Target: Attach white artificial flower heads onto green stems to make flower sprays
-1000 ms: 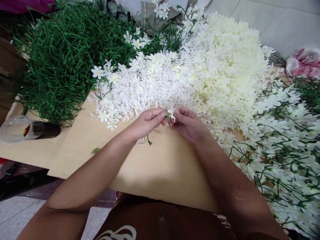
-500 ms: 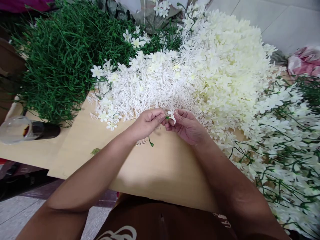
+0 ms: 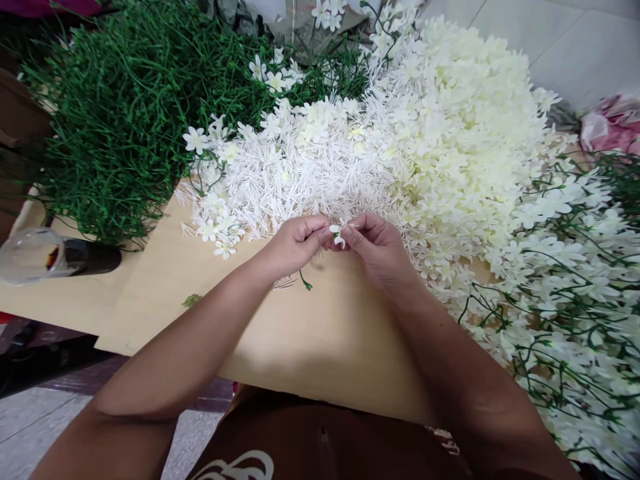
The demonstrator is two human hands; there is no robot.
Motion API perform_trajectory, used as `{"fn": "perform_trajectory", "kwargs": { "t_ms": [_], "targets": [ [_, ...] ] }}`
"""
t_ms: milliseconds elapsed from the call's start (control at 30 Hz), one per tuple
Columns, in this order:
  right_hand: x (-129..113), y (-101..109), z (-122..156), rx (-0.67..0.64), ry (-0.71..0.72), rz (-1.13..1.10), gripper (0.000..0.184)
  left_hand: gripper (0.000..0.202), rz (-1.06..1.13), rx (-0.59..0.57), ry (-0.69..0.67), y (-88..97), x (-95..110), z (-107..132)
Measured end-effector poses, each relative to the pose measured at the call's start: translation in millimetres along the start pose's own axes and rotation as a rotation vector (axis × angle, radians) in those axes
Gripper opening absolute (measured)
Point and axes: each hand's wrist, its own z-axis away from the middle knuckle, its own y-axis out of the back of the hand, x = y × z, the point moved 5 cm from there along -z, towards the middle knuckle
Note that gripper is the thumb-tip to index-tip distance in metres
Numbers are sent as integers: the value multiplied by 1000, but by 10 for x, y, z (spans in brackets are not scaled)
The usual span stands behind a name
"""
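My left hand (image 3: 293,245) and my right hand (image 3: 379,248) meet fingertip to fingertip over a pale wooden board (image 3: 310,333). Between them sits a small white artificial flower (image 3: 339,233), pinched by my right fingers. My left fingers are closed on a thin green stem (image 3: 305,283) whose lower end hangs below that hand. Just beyond the hands lies a heap of white spiky flower centres (image 3: 295,173).
A mound of green plastic stems (image 3: 125,113) fills the far left. Cream petals (image 3: 465,120) are piled at the far right, and finished flower sprigs (image 3: 565,280) lie on the right. A clear cup on a dark cylinder (image 3: 55,257) lies at the left edge. Pink cloth (image 3: 613,123) shows far right.
Both hands stay together at the same spot. The white flower between the fingertips has shifted slightly left, toward my left hand, and my right fingers have turned a little.
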Motion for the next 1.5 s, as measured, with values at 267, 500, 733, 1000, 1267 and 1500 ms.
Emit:
{"fn": "perform_trajectory", "kwargs": {
  "t_ms": [267, 500, 733, 1000, 1267, 1500],
  "targets": [
    [-38, -30, 6, 34, 99, 59, 38, 48, 20, 27, 33, -3, -54, -4],
    [-15, -30, -6, 3, 94, 90, 40, 46, 11, 12, -2, 1, -62, -7],
    [8, -15, -14, 2, 97, 97, 42, 43, -24, -32, -21, -21, -48, -5],
    [97, -70, 6, -34, 63, 66, 45, 32, -15, 7, 14, -27, -25, -27],
    [157, -75, 8, -28, -19, -75, 39, 49, 240, -41, 45, -62, -84, -49],
    [148, -55, -26, -2, -21, -132, 42, 47, 102, -27, -41, -67, -41, -75]
  ]
}}
